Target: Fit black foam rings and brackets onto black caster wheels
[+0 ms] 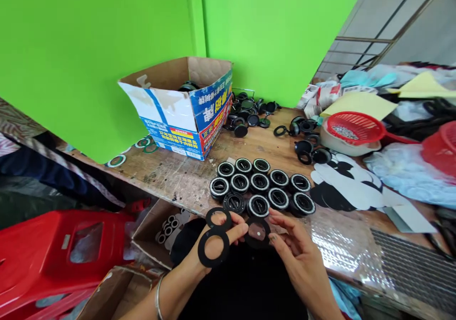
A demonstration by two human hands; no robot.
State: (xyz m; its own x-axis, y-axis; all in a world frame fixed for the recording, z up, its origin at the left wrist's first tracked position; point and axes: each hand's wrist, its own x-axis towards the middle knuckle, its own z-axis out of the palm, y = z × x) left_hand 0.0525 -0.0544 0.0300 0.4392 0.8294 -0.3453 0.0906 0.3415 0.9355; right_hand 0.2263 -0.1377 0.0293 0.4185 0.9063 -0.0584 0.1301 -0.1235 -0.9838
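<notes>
Between my hands is a flat black ring point(268, 229), with a small bright spot showing in its opening. My left hand point(235, 234) pinches its left edge with thumb and fingers. The fingertips of my right hand point(297, 248) grip the opposite edge. Two more flat black rings lie over the back of my left hand: an upper ring point(209, 215) and a lower ring point(202, 253). Just beyond my fingers, several round black parts with pale rims point(259, 182) stand in rows on the wooden table point(185, 182).
An open cardboard box point(174, 120) stands at the back left, with loose black round parts point(240, 130) beside it. To the right are a red sieve point(356, 127), panda-shaped cut-outs point(345, 182) and plastic bags point(402, 172). A red stool point(53, 244) is at lower left.
</notes>
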